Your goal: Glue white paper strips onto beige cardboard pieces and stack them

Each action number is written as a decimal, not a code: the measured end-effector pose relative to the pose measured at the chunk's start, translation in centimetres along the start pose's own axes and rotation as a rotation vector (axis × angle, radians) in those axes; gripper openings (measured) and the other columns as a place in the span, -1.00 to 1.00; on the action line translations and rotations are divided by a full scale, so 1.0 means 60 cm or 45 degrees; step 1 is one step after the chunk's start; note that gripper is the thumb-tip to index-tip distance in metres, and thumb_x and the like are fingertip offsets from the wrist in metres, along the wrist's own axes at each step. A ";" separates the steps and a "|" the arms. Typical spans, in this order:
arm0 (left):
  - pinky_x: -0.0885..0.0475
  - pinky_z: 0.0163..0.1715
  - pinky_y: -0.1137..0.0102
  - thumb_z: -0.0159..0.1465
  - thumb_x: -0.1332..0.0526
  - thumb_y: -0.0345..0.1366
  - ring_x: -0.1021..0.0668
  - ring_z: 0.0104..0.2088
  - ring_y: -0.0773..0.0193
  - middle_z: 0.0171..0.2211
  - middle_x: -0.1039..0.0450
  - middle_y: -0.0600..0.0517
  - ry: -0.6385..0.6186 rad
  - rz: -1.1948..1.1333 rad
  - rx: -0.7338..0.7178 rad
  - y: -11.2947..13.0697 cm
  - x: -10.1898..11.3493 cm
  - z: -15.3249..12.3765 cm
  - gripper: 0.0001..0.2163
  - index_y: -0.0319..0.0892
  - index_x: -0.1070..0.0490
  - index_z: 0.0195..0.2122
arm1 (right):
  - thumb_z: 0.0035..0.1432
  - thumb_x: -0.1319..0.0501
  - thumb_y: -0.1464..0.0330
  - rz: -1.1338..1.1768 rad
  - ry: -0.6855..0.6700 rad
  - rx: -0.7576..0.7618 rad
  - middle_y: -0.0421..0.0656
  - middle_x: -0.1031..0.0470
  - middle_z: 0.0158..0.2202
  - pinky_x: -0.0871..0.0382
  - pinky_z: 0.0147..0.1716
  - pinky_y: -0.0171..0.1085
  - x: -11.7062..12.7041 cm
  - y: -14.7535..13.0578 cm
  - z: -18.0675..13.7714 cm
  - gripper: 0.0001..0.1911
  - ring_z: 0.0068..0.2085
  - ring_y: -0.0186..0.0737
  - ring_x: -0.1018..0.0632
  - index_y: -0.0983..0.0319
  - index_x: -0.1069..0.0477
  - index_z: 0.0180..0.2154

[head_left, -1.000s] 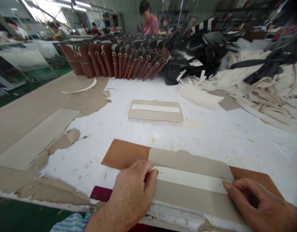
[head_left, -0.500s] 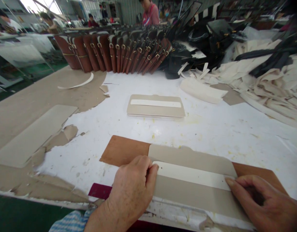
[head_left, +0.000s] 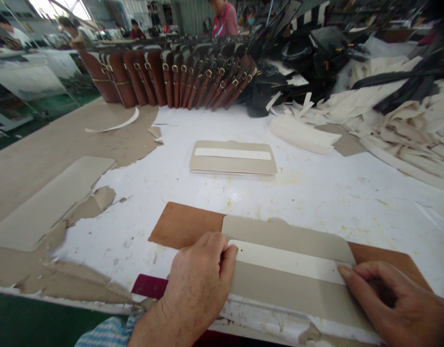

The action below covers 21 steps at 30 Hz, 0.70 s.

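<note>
White strip (head_left: 289,262) lies across a grey card panel (head_left: 294,289) at the near edge of our bench, its long axis running from 9 o'clock to 3 o'clock. Our left hand (head_left: 198,289) presses curled fingertips on its 9 o'clock end; our right hand (head_left: 398,308) pins the 3 o'clock end with one extended finger. Neither hand pinches. Brown leather (head_left: 186,229) shows beneath. At 12 o'clock sits a matching stack (head_left: 232,159).
</note>
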<state>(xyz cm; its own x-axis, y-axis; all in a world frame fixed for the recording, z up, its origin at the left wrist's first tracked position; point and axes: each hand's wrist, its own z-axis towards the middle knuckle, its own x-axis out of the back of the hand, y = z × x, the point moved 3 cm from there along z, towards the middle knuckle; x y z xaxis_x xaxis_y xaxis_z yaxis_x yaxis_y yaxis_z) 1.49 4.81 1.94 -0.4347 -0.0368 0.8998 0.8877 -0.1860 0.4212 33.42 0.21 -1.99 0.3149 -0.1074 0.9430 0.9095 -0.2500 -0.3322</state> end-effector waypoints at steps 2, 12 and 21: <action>-0.20 -0.53 0.37 0.36 -0.16 -0.33 -0.44 -0.55 0.27 -0.51 -0.36 0.14 -0.001 0.022 0.012 -0.002 0.000 -0.001 -0.82 -0.09 -0.30 -0.42 | 0.26 -0.13 -0.09 -0.020 -0.092 -0.062 -0.20 -0.55 -0.49 -0.36 -0.51 -0.12 -0.003 0.005 0.001 -0.60 -0.51 -0.10 -0.53 0.05 -0.45 -0.36; -0.61 -0.22 0.23 0.30 -0.16 -0.59 -0.57 -0.26 0.14 -0.23 -0.57 -0.03 0.013 0.236 -0.640 0.017 -0.004 -0.011 -0.79 -0.19 -0.51 -0.19 | 0.22 -0.10 -0.09 -0.072 -0.074 -0.044 -0.19 -0.57 -0.47 -0.38 -0.52 -0.14 -0.010 0.016 0.004 -0.59 -0.49 -0.08 -0.56 0.05 -0.47 -0.34; -0.63 -0.08 0.27 0.14 -0.07 -0.63 -0.65 -0.08 0.05 -0.08 -0.66 -0.18 0.087 0.550 -0.856 0.034 -0.001 -0.033 -0.58 -0.40 -0.58 -0.04 | 0.44 -0.03 0.27 -0.096 0.183 0.587 -0.07 -0.62 -0.09 -0.57 -0.29 -0.20 0.003 -0.049 -0.005 -0.73 -0.14 -0.10 -0.67 0.14 -0.50 -0.12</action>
<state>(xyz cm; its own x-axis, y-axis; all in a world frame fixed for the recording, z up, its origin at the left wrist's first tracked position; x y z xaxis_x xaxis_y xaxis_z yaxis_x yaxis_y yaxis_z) 3.03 2.52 2.53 -0.1010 -0.2968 0.9496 0.7075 -0.6925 -0.1412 30.71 0.61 -0.83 0.2326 -0.2450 0.9412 0.9639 0.1870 -0.1895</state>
